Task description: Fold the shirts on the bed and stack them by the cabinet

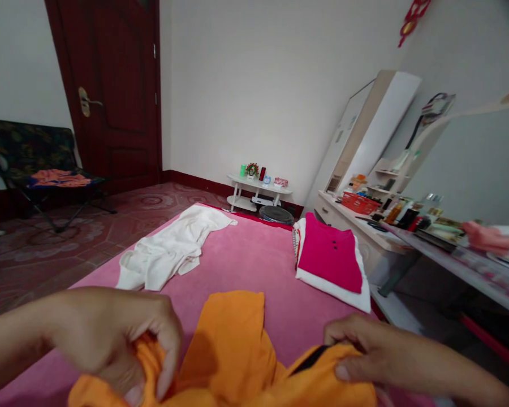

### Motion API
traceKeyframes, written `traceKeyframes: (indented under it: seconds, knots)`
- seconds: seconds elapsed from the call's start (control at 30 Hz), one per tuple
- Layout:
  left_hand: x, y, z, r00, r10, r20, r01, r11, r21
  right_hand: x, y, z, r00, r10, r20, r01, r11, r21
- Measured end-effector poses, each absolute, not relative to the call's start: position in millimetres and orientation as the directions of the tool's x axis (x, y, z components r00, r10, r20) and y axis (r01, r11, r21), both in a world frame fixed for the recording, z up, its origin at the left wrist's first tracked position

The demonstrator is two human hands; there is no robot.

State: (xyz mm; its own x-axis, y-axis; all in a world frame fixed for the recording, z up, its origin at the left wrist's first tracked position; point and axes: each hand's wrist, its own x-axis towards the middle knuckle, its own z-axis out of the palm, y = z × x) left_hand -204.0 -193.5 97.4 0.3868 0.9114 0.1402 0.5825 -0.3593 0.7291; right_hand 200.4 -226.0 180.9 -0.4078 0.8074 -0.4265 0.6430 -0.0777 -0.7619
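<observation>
An orange garment (233, 350) lies bunched on the pink bed cover (246, 260) close in front of me. My left hand (123, 339) is closed, pinching a fold of its orange cloth at the lower left. My right hand (360, 350) is closed on the garment's edge with a dark trim at the lower right. A sleeve or flap of the orange garment stretches away between the two hands.
A crumpled white garment (169, 249) lies further up the bed. A folded stack topped by a magenta shirt (331, 254) sits at the bed's right edge. A cluttered dressing table (407, 232) stands right, a folding chair (38, 164) left, a small white side table (258, 189) by the wall.
</observation>
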Motion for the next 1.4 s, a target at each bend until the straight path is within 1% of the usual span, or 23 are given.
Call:
traceKeyframes:
  seconds: [0.07, 0.1, 0.13, 0.17, 0.2, 0.23, 0.3, 0.33, 0.4, 0.47, 0.57, 0.63, 0.7, 0.8, 0.93, 1.0, 1.03, 1.1, 1.17, 1.2, 1.23, 1.3, 1.4]
  knots:
    - [-193.4, -151.3, 121.4, 0.658, 0.753, -0.017, 0.494, -0.414, 0.764, 197.4, -189.4, 188.3, -0.350, 0.854, -0.386, 0.638, -0.085, -0.765]
    - [-187.7, -124.3, 137.6, 0.662, 0.749, 0.016, 0.482, -0.442, 0.756, 197.0, -167.2, 193.1, -0.276, 0.924, -0.265, 0.620, -0.039, -0.784]
    - [-182.4, -97.1, 152.9, 0.556, 0.812, 0.177, 0.480, -0.488, 0.729, 197.2, -145.2, 197.1, -0.143, 0.988, -0.059, 0.598, 0.039, -0.800]
    - [-177.9, -72.3, 164.8, 0.388, 0.847, 0.363, 0.509, -0.525, 0.682, 197.7, -125.6, 199.1, -0.013, 0.991, 0.134, 0.591, 0.116, -0.798]
    - [-174.4, -52.4, 171.3, 0.253, 0.830, 0.497, 0.564, -0.544, 0.622, 198.2, -110.2, 197.7, 0.097, 0.944, 0.316, 0.613, 0.193, -0.766]
    - [-171.9, -39.2, 171.4, 0.149, 0.800, 0.580, 0.612, -0.536, 0.582, 198.4, -100.6, 191.9, 0.159, 0.874, 0.458, 0.640, 0.263, -0.722]
    - [-169.4, -34.0, 153.3, 0.109, 0.755, 0.647, 0.657, -0.543, 0.523, 196.6, -99.8, 165.6, 0.126, 0.799, 0.589, 0.676, 0.365, -0.640]
    - [-168.7, -40.5, 137.1, 0.169, 0.748, 0.641, 0.653, -0.573, 0.496, 194.6, -107.4, 145.7, 0.059, 0.814, 0.579, 0.673, 0.396, -0.625]
    - [-167.1, -63.6, 98.4, 0.401, 0.709, 0.580, 0.607, -0.680, 0.412, 188.9, -130.7, 97.9, -0.079, 0.848, 0.525, 0.685, 0.428, -0.589]
    - [-164.8, -87.7, 62.0, 0.566, 0.679, 0.468, 0.568, -0.733, 0.375, 181.9, -152.6, 50.9, -0.157, 0.856, 0.493, 0.691, 0.452, -0.564]
    - [-159.1, -104.5, 27.0, 0.689, 0.668, 0.282, 0.559, -0.737, 0.379, 169.8, -161.8, 7.0, -0.182, 0.899, 0.400, 0.653, 0.414, -0.634]
    - [-153.2, -101.4, 16.1, 0.663, 0.709, 0.240, 0.594, -0.693, 0.408, 159.3, -152.3, -0.3, -0.157, 0.915, 0.371, 0.628, 0.382, -0.677]
    - [-146.8, -92.9, 10.0, 0.598, 0.757, 0.263, 0.615, -0.644, 0.455, 145.3, -139.1, 4.0, -0.143, 0.913, 0.383, 0.624, 0.384, -0.680]
    - [-140.6, -82.6, 1.4, 0.517, 0.792, 0.325, 0.595, -0.606, 0.528, 116.5, -128.2, 15.2, -0.207, 0.888, 0.411, 0.662, 0.437, -0.610]
    - [-140.7, -80.8, -9.9, 0.433, 0.824, 0.365, 0.559, -0.563, 0.609, 79.3, -126.8, 15.5, -0.269, 0.880, 0.392, 0.798, 0.432, -0.421]
    - [-141.4, -82.2, -11.7, 0.408, 0.840, 0.358, 0.556, -0.540, 0.632, 70.5, -122.2, 10.6, -0.217, 0.893, 0.395, 0.825, 0.384, -0.414]
    - [-141.6, -82.7, -11.4, 0.403, 0.843, 0.356, 0.560, -0.535, 0.632, 69.5, -118.5, 8.2, -0.178, 0.900, 0.398, 0.809, 0.364, -0.462]
    - [-141.7, -83.3, -8.6, 0.411, 0.838, 0.358, 0.577, -0.543, 0.609, 74.2, -110.7, 5.7, -0.076, 0.928, 0.365, 0.681, 0.316, -0.660]
    - [-142.0, -83.5, -3.7, 0.445, 0.826, 0.344, 0.601, -0.561, 0.569, 86.2, -106.1, 7.2, 0.066, 0.967, 0.248, 0.404, 0.202, -0.892]
    - [-142.4, -83.8, -0.6, 0.466, 0.821, 0.328, 0.612, -0.568, 0.550, 94.3, -106.2, 9.5, 0.146, 0.975, 0.169, 0.233, 0.132, -0.964]
    - [-143.0, -84.4, 3.0, 0.485, 0.818, 0.308, 0.626, -0.571, 0.531, 103.6, -107.9, 12.5, 0.225, 0.970, 0.091, 0.066, 0.078, -0.995]
    - [-145.1, -86.9, 11.4, 0.521, 0.810, 0.270, 0.658, -0.582, 0.477, 124.4, -115.8, 19.8, 0.368, 0.930, -0.020, -0.185, 0.052, -0.981]
    - [-152.2, -94.7, 28.2, 0.560, 0.792, 0.246, 0.707, -0.611, 0.357, 156.8, -134.8, 31.5, 0.465, 0.881, -0.089, -0.323, 0.075, -0.943]
